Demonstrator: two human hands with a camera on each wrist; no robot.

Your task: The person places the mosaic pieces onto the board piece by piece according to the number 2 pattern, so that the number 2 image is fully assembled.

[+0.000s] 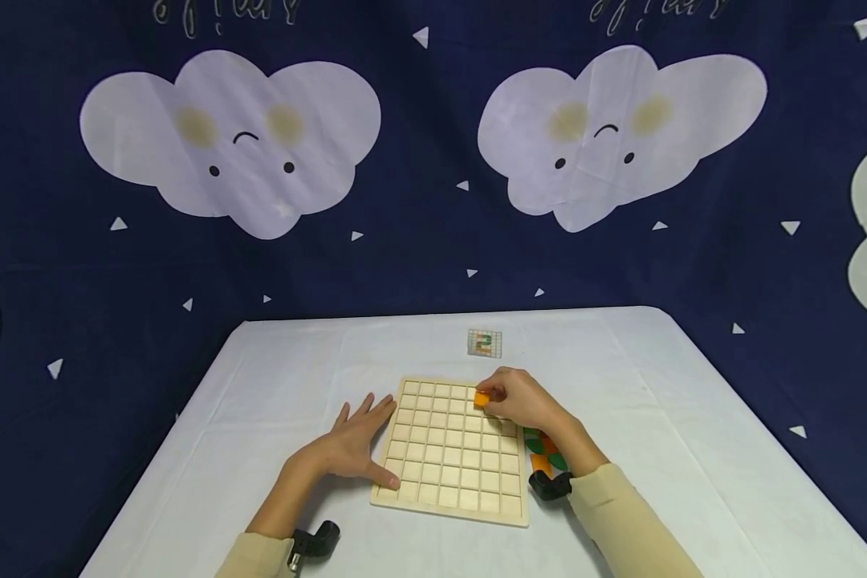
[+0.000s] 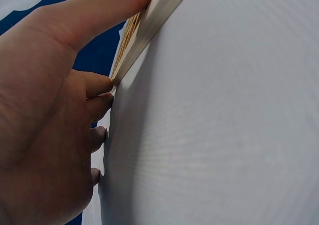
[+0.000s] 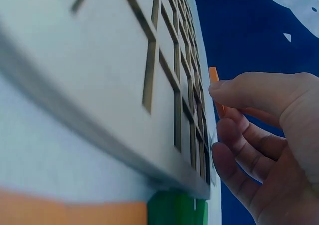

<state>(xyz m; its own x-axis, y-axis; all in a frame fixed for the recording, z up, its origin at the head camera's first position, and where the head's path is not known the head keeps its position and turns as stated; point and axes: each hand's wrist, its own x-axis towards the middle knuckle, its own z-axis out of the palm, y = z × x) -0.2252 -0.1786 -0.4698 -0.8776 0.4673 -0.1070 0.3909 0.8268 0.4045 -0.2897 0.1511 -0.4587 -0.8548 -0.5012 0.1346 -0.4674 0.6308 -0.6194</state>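
Note:
A pale wooden grid board (image 1: pixel 448 455) lies on the table, its square cells outlined by raised strips. My right hand (image 1: pixel 523 399) pinches an orange square tile (image 1: pixel 481 399) between thumb and fingers over the board's far right part; the right wrist view shows the tile (image 3: pixel 214 75) edge-on, thumb across it. My left hand (image 1: pixel 354 445) spreads along the board's left side, thumb on the near left corner and index fingertip by the far left edge. In the left wrist view, the thumb (image 2: pixel 104 15) touches the board's edge (image 2: pixel 149 33).
Green and orange tiles (image 1: pixel 540 464) lie beside the board's right edge, partly under my right forearm. Beyond the board, a small pattern card (image 1: pixel 485 343) with a coloured grid lies on the white tablecloth (image 1: pixel 318 361). A dark blue cloud-print curtain (image 1: pixel 433 144) hangs behind.

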